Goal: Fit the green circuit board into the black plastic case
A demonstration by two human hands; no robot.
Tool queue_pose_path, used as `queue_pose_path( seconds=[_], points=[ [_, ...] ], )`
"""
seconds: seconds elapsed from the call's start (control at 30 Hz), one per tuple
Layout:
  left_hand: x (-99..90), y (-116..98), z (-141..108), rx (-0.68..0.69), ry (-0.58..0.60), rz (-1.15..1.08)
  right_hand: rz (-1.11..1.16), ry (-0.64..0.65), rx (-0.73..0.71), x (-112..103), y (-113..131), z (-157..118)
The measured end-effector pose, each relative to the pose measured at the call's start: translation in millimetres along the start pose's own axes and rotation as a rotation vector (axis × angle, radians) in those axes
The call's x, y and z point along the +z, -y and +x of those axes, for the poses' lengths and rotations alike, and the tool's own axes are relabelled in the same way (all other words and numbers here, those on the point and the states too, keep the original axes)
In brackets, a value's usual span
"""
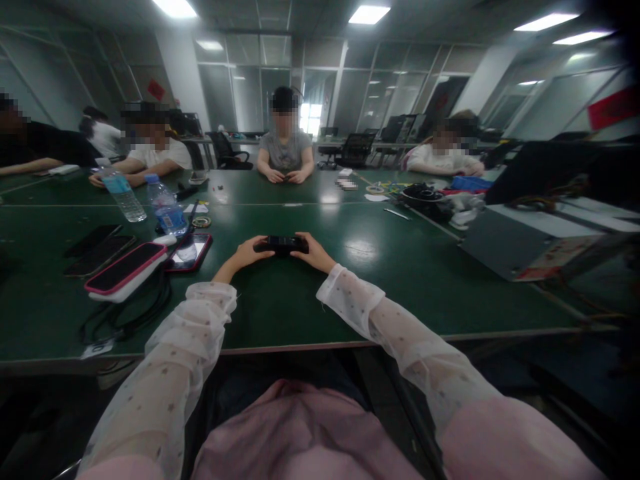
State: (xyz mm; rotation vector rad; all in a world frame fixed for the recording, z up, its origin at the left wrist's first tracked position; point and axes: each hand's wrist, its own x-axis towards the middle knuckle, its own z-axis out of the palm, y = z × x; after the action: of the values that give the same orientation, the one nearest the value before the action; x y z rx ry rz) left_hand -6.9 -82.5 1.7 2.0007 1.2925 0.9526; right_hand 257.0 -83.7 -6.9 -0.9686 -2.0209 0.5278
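Both of my hands grip a small black rectangular device point(281, 245), one at each end. It lies sideways, low over the green table point(280, 307) or resting on it; I cannot tell which. Its face is dark and looks like a screen, though its exact kind is unclear. My left hand point(250, 254) wraps its left end, with the thumb along the near edge. My right hand point(315, 253) holds the right end in the same way. Sheer white dotted sleeves cover both forearms.
Left of my hands lie a phone with a pink rim point(127, 268), a red-edged tablet or phone point(190, 251), dark phones point(100, 252) and cables. Two water bottles point(167, 207) stand behind. A grey metal case point(525, 237) sits right. Several people sit across the table.
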Motion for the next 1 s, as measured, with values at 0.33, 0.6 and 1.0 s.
queue_pose_path(
  seconds=[0.33, 0.6, 1.0],
  points=[
    [1.6, 9.2, 3.2, 0.048, -0.002, 0.032, 0.13, 0.018, 0.0, -0.1, -8.8, 0.9],
    [3.4, 12.4, 3.9, 0.085, -0.01, 0.151, 0.086, 0.036, -0.012, -1.7, -4.5, 0.7],
    [0.7, 12.6, 3.1, 0.075, 0.03, 0.259, 0.178, 0.001, 0.049, -1.1, -12.4, 3.0]
  ],
)
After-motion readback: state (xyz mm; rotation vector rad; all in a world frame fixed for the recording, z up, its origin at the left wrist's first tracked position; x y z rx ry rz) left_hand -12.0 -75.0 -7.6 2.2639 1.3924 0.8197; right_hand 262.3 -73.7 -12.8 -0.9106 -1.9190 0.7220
